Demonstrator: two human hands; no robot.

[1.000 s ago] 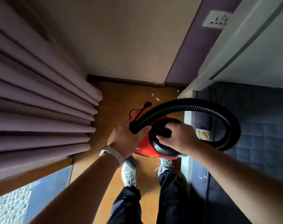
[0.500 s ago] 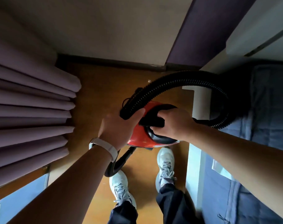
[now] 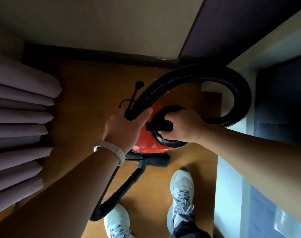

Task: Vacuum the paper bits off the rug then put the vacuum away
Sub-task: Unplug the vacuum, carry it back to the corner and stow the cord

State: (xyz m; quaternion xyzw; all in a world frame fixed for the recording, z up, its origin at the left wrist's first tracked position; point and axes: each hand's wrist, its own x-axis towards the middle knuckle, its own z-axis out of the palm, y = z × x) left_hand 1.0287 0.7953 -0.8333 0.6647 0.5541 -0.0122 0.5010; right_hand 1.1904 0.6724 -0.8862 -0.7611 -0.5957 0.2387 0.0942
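Two hands on one red vacuum (image 3: 147, 141): left hand (image 3: 124, 129) grips hose (image 3: 180, 79) at 10 o'clock; right hand (image 3: 182, 127) curls round handle (image 3: 159, 126).

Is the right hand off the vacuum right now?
No, the right hand grips the black carry handle on top of the red vacuum, while the left hand holds the hose.
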